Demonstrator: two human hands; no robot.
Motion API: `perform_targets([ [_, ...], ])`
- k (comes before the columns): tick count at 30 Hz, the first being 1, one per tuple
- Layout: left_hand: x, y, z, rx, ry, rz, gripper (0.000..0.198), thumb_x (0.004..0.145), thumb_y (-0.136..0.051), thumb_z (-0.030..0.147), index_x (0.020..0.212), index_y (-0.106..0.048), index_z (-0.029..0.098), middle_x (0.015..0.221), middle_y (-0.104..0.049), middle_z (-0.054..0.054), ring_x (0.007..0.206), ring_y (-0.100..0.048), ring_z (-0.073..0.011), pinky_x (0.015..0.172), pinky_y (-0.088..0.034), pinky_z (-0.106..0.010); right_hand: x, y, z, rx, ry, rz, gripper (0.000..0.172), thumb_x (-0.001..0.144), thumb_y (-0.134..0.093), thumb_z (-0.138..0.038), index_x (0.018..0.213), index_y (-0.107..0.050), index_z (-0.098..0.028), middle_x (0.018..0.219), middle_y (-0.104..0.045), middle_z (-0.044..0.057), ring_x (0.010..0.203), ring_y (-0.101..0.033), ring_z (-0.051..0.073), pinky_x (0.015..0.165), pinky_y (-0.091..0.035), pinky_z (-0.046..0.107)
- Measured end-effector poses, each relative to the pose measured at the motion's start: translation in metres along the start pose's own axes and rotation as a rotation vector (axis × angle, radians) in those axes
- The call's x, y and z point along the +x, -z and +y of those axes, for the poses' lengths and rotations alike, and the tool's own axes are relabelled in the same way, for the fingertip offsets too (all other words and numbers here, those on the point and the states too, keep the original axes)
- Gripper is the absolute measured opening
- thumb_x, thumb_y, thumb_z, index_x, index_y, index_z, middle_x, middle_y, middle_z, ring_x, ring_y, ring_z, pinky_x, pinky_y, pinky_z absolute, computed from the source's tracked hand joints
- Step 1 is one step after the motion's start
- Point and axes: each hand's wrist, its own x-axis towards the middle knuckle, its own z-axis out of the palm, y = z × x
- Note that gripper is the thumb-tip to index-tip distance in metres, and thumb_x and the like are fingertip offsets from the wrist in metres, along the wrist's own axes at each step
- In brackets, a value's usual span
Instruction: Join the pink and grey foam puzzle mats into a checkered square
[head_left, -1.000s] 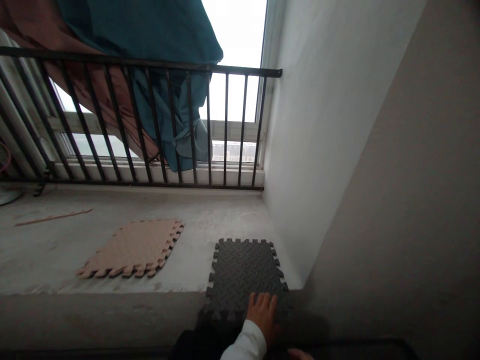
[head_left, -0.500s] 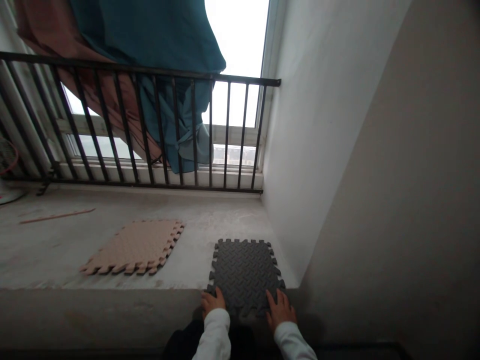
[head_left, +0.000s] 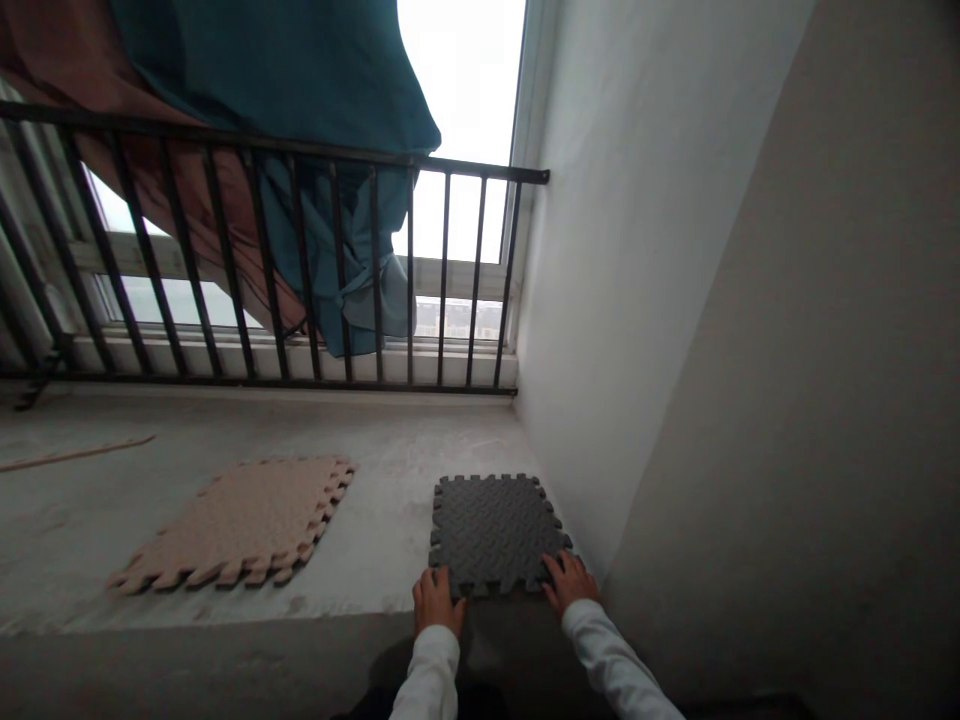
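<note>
A dark grey foam puzzle mat tile (head_left: 495, 525) with toothed edges lies on the concrete ledge near the right wall. At its near left corner is my left hand (head_left: 439, 602), fingers bent over the edge. My right hand (head_left: 570, 582) grips the near right corner, with fingertips on the top face. The undersides of both grips are hidden. To the left, apart from the dark tile, rests a beige foam puzzle mat (head_left: 244, 520), which seems to be more than one layer thick.
A black metal railing (head_left: 285, 160) runs along the back before a window. Pink and teal curtains (head_left: 277, 70) hang behind and over it. A thin stick (head_left: 82, 453) lies on the ledge (head_left: 390, 560) at left. The white wall (head_left: 615, 280) bounds the right side.
The dark tile has slid forward, away from me, further onto the ledge, with both hands following at its near corners. The view has shifted slightly.
</note>
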Motion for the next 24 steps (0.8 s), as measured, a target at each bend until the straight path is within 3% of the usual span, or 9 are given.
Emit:
perform_targets([
  [7, 0.013, -0.004, 0.005, -0.023, -0.06, -0.086, 0.046, 0.069, -0.052, 0.019, 0.114, -0.049, 0.019, 0.122, -0.048, -0.005, 0.112, -0.038, -0.0192, 0.097, -0.024, -0.029, 0.017, -0.01, 0.007, 0.003, -0.001, -0.019, 0.047, 0.072, -0.046, -0.022, 0.118, -0.045, -0.03, 0.127, -0.043, 0.007, 0.117, -0.037, 0.023, 0.09, -0.035, 0.035],
  [15, 0.011, 0.003, 0.015, -0.02, -0.021, -0.146, 0.046, 0.066, -0.055, 0.021, 0.112, -0.051, 0.021, 0.122, -0.048, -0.002, 0.112, -0.037, -0.0198, 0.093, -0.03, -0.028, 0.019, -0.02, 0.016, 0.006, 0.005, -0.03, 0.046, 0.072, -0.045, -0.024, 0.118, -0.047, -0.025, 0.127, -0.044, 0.007, 0.116, -0.038, 0.022, 0.091, -0.034, 0.033],
  [24, 0.001, 0.01, 0.018, -0.054, -0.013, -0.201, 0.045, 0.069, -0.052, 0.032, 0.112, -0.051, 0.02, 0.125, -0.046, -0.005, 0.119, -0.03, -0.023, 0.093, -0.031, -0.034, 0.023, 0.01, 0.008, -0.03, 0.016, -0.195, 0.052, 0.076, -0.041, -0.028, 0.127, -0.035, -0.02, 0.123, -0.047, 0.012, 0.109, -0.046, 0.023, 0.087, -0.038, 0.035],
])
